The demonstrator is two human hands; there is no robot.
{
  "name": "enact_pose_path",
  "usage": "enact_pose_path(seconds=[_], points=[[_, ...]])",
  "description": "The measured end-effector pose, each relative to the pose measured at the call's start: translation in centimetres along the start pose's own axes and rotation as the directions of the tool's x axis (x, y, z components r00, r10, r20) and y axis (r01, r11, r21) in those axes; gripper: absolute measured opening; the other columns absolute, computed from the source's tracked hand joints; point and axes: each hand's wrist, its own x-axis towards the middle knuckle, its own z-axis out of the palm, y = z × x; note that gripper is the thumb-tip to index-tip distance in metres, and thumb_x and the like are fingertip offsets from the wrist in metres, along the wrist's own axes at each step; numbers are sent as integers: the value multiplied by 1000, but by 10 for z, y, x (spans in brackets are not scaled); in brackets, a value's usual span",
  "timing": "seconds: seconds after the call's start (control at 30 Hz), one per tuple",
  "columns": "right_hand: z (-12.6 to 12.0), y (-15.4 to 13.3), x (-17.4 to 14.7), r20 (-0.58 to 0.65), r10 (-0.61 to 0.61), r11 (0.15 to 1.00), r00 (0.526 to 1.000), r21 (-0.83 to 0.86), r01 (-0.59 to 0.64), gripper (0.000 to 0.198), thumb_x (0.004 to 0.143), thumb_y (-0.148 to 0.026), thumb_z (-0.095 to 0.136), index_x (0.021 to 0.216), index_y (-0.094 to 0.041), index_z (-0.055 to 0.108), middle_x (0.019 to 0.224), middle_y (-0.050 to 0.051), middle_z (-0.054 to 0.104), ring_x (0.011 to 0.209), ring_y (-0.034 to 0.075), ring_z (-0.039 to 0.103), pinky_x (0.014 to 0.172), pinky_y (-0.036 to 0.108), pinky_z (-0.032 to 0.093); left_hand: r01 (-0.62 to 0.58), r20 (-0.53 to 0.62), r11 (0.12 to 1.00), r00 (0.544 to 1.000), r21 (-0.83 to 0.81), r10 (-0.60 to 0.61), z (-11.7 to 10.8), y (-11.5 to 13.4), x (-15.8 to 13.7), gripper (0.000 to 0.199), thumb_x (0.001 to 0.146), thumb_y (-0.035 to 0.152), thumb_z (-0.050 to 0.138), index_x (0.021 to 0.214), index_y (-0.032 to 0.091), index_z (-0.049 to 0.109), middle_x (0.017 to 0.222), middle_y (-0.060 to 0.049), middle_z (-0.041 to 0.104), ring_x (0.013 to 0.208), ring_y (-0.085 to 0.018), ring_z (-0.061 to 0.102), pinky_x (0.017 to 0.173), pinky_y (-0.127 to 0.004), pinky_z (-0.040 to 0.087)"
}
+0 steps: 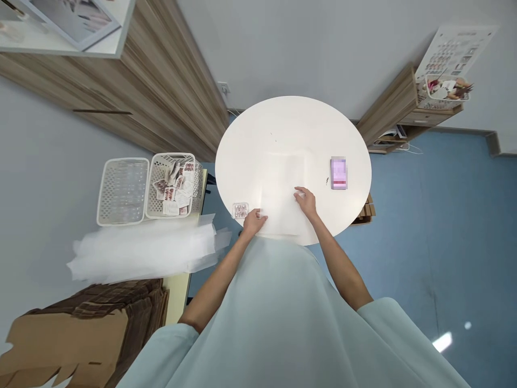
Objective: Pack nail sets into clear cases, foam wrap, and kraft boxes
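Observation:
A thin, whitish translucent sheet [281, 210] lies on the white round table [291, 118], close to my body. My left hand [253, 222] grips its left edge near the front, thumb on top. Along the right edge, my right hand [306, 202] has its thumb and fingers curled together on the sheet. Just left of my left hand sits a small clear plastic case [240, 210] with several little pieces inside. A pixelated pink and purple phone-like thing [339, 173] rests on the right part of the table.
Left of the table, a side bench bears a white basket of small printed cards [172, 186], a basket of clear plastic pieces [123, 191] and a stack of white translucent sheets [145, 250]. Flattened brown cardboard boxes [72, 339] stand nearer. A wooden cabinet [173, 70] stands behind left.

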Motion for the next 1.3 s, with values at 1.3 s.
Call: enact_pose_path(seconds=[1.3], points=[[-24,56,-79,-97,296,945,950,-112,-306,70,86,-39,76,149,-21,53,106,4,76,94,23,71,87,35,54,-516,228,682,852,518,471,-82,-37,31,67,85,30,72,150,19,55,155,-14,57,144,-38,47,120,-53,44]])
